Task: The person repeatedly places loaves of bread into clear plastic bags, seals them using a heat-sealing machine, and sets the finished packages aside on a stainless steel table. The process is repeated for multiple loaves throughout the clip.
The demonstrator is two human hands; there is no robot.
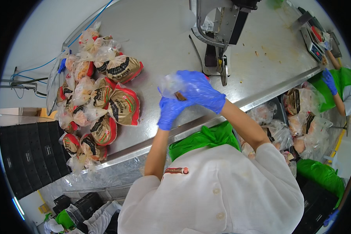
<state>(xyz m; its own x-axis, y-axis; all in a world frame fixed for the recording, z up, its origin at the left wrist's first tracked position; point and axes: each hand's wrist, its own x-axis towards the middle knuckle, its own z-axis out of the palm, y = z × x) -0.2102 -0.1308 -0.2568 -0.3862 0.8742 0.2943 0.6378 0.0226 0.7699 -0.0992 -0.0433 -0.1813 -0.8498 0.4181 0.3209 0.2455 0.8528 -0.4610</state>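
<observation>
My left hand (170, 112) and my right hand (203, 90), both in blue gloves, come together over the steel table. Between them is a plastic bag (172, 85), its clear top blurred and a small brown patch showing below. Most of this bag is hidden by the gloves. Just beyond my right hand stands a bag-closing machine (219, 44) with a metal frame and a curved metal lever. To the left lies a group of tied bags of poultry (124, 105), printed in gold, black and red.
Steel table (158, 38) has a raised front edge. Crates with bagged poultry (280, 134) stand at my right. Beyond them, a gloved co-worker's hand (329, 82) is near a scale (313, 49) carrying a bag. Stacked black crates (32, 158) stand at left; a blue hose (76, 39) crosses the far-left edge.
</observation>
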